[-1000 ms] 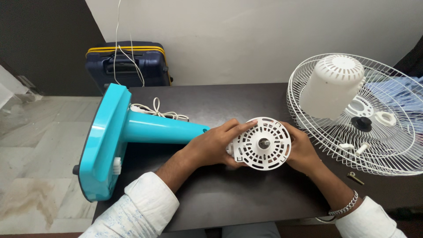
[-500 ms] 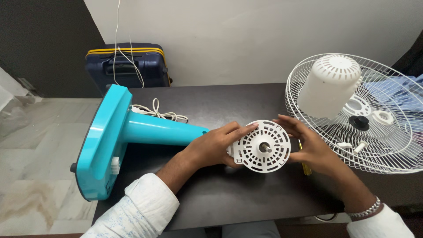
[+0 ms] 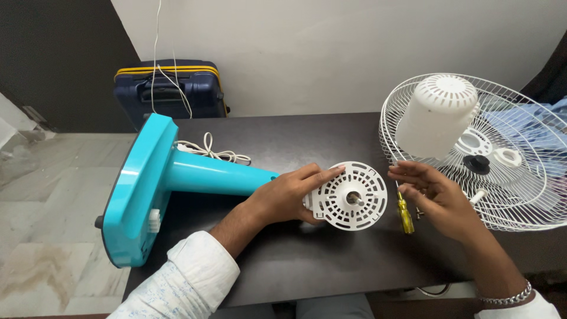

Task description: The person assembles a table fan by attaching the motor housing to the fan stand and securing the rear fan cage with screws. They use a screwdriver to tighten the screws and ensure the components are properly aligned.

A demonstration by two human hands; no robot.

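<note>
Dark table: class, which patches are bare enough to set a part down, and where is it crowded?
The table is bare behind the white motor disc, between the coiled cord and the wire fan guard, and along the near edge. It is crowded between the left hand, right hand, yellow screwdriver and guard.

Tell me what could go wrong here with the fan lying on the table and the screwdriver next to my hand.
The small screws beside the yellow screwdriver lie loose on the dark table under the right hand; a brush could scatter them. Only the left hand steadies the white motor cover, so the fan could roll. The white housing sits loose on the wire guard and might tip.
</note>
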